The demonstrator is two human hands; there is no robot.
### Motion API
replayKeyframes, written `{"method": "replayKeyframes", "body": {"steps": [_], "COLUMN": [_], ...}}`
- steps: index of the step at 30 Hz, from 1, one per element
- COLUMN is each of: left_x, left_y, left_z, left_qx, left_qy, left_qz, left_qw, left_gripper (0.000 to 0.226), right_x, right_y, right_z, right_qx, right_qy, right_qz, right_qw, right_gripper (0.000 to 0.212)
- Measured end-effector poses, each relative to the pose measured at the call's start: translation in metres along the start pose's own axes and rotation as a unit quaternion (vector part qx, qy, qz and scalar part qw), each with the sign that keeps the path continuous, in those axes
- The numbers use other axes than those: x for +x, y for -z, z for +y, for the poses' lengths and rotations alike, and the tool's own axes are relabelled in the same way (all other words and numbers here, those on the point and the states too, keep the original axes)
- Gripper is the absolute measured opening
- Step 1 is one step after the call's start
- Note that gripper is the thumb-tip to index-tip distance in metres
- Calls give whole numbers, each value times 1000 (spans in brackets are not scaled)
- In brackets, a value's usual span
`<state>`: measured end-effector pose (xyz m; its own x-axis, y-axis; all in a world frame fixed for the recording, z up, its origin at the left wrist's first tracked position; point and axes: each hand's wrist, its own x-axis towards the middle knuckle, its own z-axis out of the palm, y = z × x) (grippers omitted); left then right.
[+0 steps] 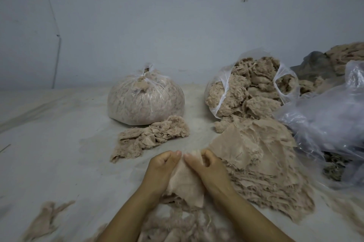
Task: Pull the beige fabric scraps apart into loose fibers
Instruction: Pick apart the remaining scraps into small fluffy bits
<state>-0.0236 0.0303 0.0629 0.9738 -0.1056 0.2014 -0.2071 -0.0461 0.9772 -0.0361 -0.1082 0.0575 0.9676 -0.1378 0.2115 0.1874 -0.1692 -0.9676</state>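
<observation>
While both grips pinch one beige fabric scrap [186,180] at its top edge, the left hand [161,168] and right hand [206,167] sit thumb to thumb over the floor [59,153]. Just right lies the scrap stack [262,163]; beyond stand a tied bag [145,99] and an open bag [250,90]. No writing is legible.

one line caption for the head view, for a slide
Both hands pinch a beige fabric scrap between a tied bag and an open one.

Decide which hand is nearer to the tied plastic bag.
Left. The left hand lies below the tied plastic bag, slightly right; the right hand sits farther right.
</observation>
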Motion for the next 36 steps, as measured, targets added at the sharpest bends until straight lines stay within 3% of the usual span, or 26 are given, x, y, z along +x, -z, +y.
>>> {"method": "replayKeyframes", "body": {"steps": [3,6,8,11,14,16,18,19,20,22,24,26,28,32,36], "left_x": [0,4,7,6,6,6,7,7,7,7,6,6,6,7,7], "left_y": [-2,-3,3,10,12,9,8,6,4,2,3,7,8,6,4], "left_z": [-2,-6,-14,-22,-28,-27,-27,-25,-22,-14,-9,-8,-6,-6,-5], "left_qx": [14,52,159,393,498,522,440,369,286,100,-69,-165,-223,-240,-276], "left_qy": [-22,-27,-54,-96,-30,-49,-62,-43,-21,20,46,68,90,139,146], "left_qz": [-17,28,58,24,-85,-110,-74,-50,-22,8,-2,-16,-27,-69,-59], "left_qw": [1000,998,984,914,863,845,893,927,958,995,997,984,970,958,948], "left_gripper": [36,38,37,28,36,18,30,32,32,27,40,49,44,35,31], "right_x": [2,9,20,44,58,55,45,38,31,17,6,0,-3,-4,-4], "right_y": [-1,1,11,46,86,99,92,82,70,42,19,6,0,-2,0], "right_z": [3,1,-8,-27,-39,-37,-37,-38,-37,-31,-19,-8,1,2,5], "right_qx": [78,103,71,-2,-160,-323,-375,-349,-296,-186,-106,0,83,155,184], "right_qy": [-9,9,18,21,10,-5,79,128,144,63,-26,-38,-47,-64,-92], "right_qz": [36,83,128,229,235,221,229,218,172,21,-89,-109,-85,-29,-44], "right_qw": [996,991,989,973,959,920,895,903,929,980,990,993,992,985,978], "right_gripper": [28,30,35,38,20,25,35,33,29,30,28,17,24,18,14]}}
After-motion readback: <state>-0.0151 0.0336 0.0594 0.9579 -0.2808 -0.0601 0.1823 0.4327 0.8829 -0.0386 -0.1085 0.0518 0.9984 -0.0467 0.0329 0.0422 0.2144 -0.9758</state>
